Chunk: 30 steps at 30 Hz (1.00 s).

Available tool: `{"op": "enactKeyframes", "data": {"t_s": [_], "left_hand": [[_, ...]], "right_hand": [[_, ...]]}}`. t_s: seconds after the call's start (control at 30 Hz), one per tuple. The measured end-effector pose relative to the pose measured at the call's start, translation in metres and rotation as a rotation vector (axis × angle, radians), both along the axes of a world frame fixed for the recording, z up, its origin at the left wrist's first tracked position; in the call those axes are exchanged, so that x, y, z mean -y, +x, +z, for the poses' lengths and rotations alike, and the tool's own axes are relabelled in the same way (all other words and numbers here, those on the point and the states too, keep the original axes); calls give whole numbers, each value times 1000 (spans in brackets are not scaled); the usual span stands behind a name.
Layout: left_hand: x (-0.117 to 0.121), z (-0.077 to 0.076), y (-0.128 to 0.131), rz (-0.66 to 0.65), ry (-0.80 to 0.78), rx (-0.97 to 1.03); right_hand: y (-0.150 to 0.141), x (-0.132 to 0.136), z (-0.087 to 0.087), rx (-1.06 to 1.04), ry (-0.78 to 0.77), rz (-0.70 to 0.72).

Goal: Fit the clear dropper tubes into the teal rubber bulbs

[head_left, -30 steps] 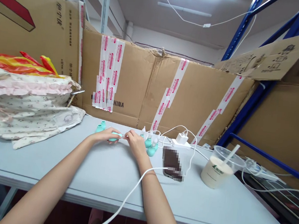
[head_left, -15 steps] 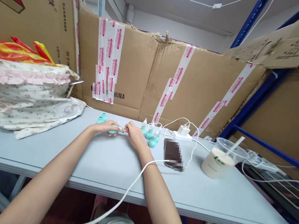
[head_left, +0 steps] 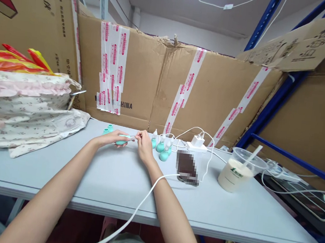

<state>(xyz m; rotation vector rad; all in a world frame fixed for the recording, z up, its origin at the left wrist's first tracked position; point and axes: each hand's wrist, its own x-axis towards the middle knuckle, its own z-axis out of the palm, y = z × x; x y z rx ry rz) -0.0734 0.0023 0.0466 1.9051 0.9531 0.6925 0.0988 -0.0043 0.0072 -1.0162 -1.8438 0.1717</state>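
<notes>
My left hand point(head_left: 113, 137) is wrapped round a teal bulb syringe point(head_left: 121, 141), held on its side just above the table. Its clear nozzle point(head_left: 132, 138) points right, toward my other hand. The fingers of my right hand point(head_left: 144, 142) are pinched together at the nozzle's end; they hide what exactly is between them. To the right stand several more teal bulb syringes point(head_left: 164, 153), upright with clear nozzles. Left of my left hand are two teal bulbs point(head_left: 110, 128) with open tops and no nozzles.
A phone point(head_left: 187, 167) with a white cable point(head_left: 142, 200) lies right of my forearm; the cable crosses that arm. Beyond are a white charger point(head_left: 197, 141) and a cup of milky drink point(head_left: 235, 176). A floral cloth bag point(head_left: 30, 111) sits left. Cardboard point(head_left: 144, 73) walls the table's back.
The right hand's fingers have shifted slightly away from the bulb, so more of the clear nozzle shows between the hands. The left hand still holds the bulb syringe. The view has shifted a little.
</notes>
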Motion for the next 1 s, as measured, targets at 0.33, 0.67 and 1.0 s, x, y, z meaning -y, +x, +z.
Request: {"op": "enactKeyframes", "data": {"t_s": [0.33,0.67,1.0], "left_hand": [[-12,1,-13,241,143,300],[-25,2,-30,668,396,678],[-31,-4,-35,746,380,669]], "right_hand": [[12,0,20,-436,110,-316],[-22,10,-1,271,-48,-3],[-70,-45,19,705,-70,-134]]}}
